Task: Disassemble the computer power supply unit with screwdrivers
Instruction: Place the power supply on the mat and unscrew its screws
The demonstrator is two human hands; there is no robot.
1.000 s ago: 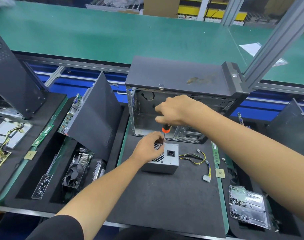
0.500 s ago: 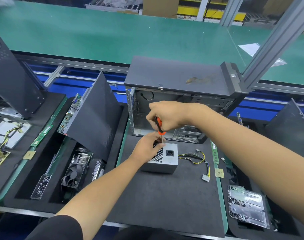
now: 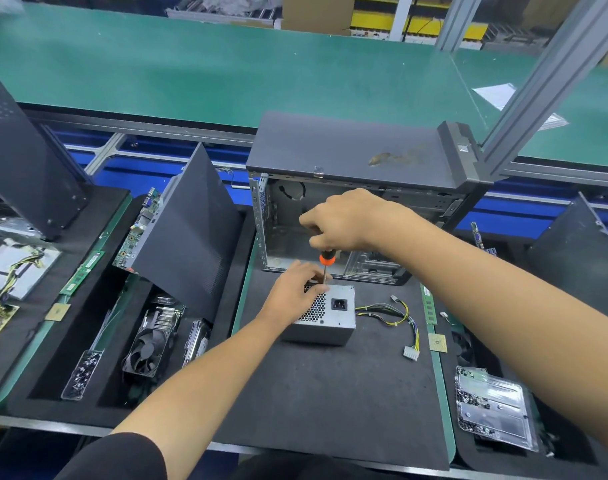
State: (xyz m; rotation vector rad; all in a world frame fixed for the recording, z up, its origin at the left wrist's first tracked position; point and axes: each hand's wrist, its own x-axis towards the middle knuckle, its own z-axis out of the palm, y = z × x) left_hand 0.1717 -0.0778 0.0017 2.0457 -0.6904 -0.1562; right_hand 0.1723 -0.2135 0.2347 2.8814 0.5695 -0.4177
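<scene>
Power supply [image 3: 325, 315] sat on the black mat [image 3: 330, 393] of the worktop, just in front of the open computer case [image 3: 347, 202], already out of it. Its cable bundle [image 3: 399, 317] trailed to the right, unplugged. My left hand [image 3: 295, 289] lay over the top rear corner, fingers curled on the box to steady it. My right hand [image 3: 344, 220] gripped the screwdriver [image 3: 326, 263] by its handle, shaft upright, tip down at the rear top edge. Judging by that, casing was still closed and lid screws were in progress; opening the box and pulling the internals were left. Screw head and tip contact were hidden behind my left fingers. Couldn't tell how many screws were out.
</scene>
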